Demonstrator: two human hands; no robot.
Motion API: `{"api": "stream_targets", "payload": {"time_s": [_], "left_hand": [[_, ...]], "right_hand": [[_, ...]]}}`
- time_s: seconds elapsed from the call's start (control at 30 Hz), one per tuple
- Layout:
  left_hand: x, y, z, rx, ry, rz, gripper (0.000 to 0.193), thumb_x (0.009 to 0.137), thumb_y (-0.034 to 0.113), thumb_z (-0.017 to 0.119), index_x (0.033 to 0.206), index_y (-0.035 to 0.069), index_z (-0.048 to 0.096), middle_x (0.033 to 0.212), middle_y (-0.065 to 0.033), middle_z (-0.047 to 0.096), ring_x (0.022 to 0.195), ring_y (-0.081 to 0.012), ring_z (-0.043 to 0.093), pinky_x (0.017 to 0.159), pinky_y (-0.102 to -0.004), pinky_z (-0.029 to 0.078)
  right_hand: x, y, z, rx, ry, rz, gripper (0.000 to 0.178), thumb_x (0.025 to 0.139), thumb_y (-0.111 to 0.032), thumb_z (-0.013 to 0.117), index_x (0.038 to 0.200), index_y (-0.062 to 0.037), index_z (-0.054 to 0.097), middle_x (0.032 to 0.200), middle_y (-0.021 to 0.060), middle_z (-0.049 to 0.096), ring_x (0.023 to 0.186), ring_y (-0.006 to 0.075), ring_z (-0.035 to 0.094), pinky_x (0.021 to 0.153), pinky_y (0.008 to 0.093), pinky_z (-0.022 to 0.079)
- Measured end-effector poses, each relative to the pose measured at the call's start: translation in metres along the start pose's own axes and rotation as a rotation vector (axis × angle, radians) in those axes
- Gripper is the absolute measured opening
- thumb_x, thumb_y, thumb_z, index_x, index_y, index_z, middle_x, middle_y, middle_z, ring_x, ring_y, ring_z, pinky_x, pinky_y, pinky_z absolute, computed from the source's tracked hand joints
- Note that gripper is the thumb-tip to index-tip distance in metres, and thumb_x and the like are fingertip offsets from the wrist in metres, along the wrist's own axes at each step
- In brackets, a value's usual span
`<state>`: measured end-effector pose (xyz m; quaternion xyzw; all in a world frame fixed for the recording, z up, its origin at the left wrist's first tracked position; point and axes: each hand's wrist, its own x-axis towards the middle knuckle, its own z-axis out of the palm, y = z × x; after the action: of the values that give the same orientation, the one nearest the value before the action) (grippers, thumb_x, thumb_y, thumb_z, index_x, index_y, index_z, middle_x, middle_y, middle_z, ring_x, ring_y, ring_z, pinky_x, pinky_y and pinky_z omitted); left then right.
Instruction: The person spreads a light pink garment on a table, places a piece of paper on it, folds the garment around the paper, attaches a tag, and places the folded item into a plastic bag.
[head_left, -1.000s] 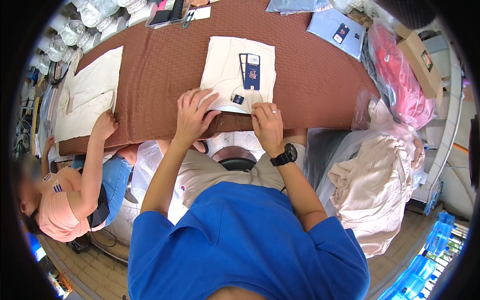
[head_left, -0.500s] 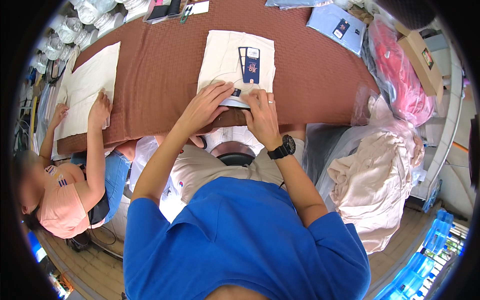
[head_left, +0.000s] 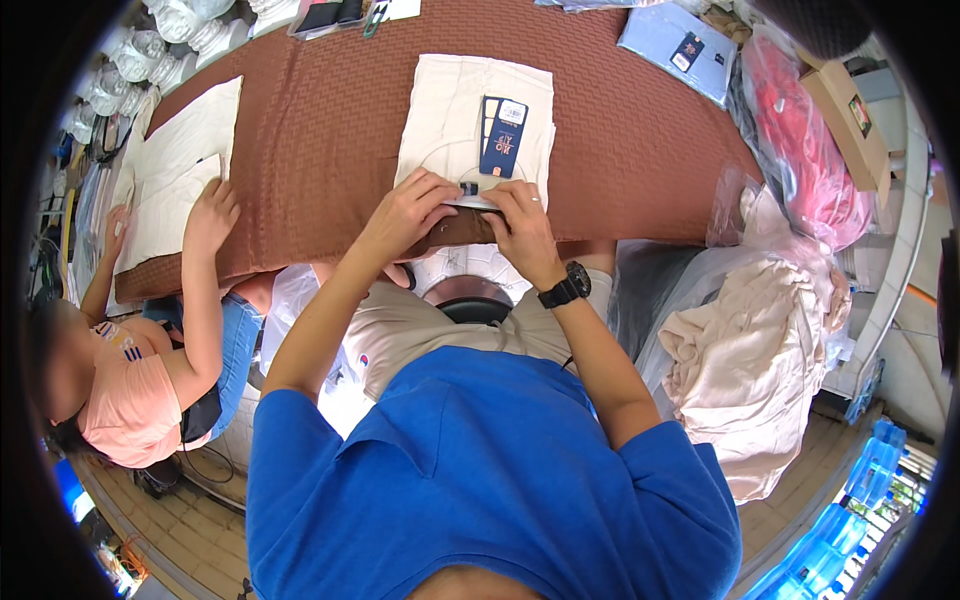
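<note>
Both hands (head_left: pixel 470 215) pinching cream garment (head_left: pixel 478 110) hem (table edge)

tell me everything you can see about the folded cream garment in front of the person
The folded cream garment lies flat on the brown tablecloth, folded into a neat upright rectangle of soft, matte fabric. A dark blue hang tag with a small white label rests on its right half, and a faint curved seam shows beside it. Its near edge sits at the table's front, where the left hand and right hand press together on it, pinching a small grey piece between the fingers. No wrapping covers it.
</note>
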<state>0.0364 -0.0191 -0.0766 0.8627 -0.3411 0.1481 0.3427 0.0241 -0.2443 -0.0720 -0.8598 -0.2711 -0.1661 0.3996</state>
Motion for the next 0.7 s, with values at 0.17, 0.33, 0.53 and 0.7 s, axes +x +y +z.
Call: {"api": "stream_targets", "payload": {"time_s": [0.17,0.33,0.53,0.7], "left_hand": [[0.0,0.003,-0.032,0.124,0.021,-0.067,0.015,0.081,0.004,0.067,0.096,0.002,0.064,0.097,-0.0096,0.06,0.094,-0.0302,0.056,0.082,-0.0391,0.048],[-0.017,-0.014,-0.025,0.049,-0.022,-0.097,0.01,0.082,0.001,0.064,0.092,0.002,0.06,0.094,-0.013,0.055,0.092,-0.0332,0.054,0.081,-0.0403,0.047],[-0.008,-0.002,-0.031,0.157,-0.069,0.013,0.012,0.083,0.0,0.064,0.093,0.0,0.059,0.097,-0.0131,0.056,0.093,-0.0344,0.055,0.081,-0.0421,0.047],[0.014,0.01,-0.014,0.043,-0.082,0.013,0.015,0.084,0.001,0.063,0.098,0.0,0.058,0.098,-0.0127,0.056,0.096,-0.0329,0.055,0.084,-0.041,0.048]], "right_hand": [[-0.007,0.011,-0.008,-0.047,-0.015,0.027,0.025,0.08,0.005,0.065,0.103,-0.0028,0.065,0.097,0.0109,0.056,0.093,0.0324,0.052,0.082,0.0423,0.045],[-0.009,0.016,0.0,-0.081,-0.037,-0.012,0.017,0.082,0.003,0.062,0.097,-0.0041,0.064,0.093,0.0101,0.053,0.089,0.0312,0.051,0.078,0.0411,0.044],[-0.009,0.015,-0.001,-0.101,-0.051,-0.016,0.016,0.082,0.003,0.06,0.096,-0.0047,0.063,0.094,0.0103,0.053,0.09,0.0311,0.052,0.077,0.0414,0.043],[-0.007,0.016,0.001,-0.143,-0.08,-0.014,0.016,0.082,0.003,0.06,0.097,-0.0049,0.063,0.094,0.0112,0.053,0.091,0.0317,0.052,0.077,0.0421,0.044]]}}
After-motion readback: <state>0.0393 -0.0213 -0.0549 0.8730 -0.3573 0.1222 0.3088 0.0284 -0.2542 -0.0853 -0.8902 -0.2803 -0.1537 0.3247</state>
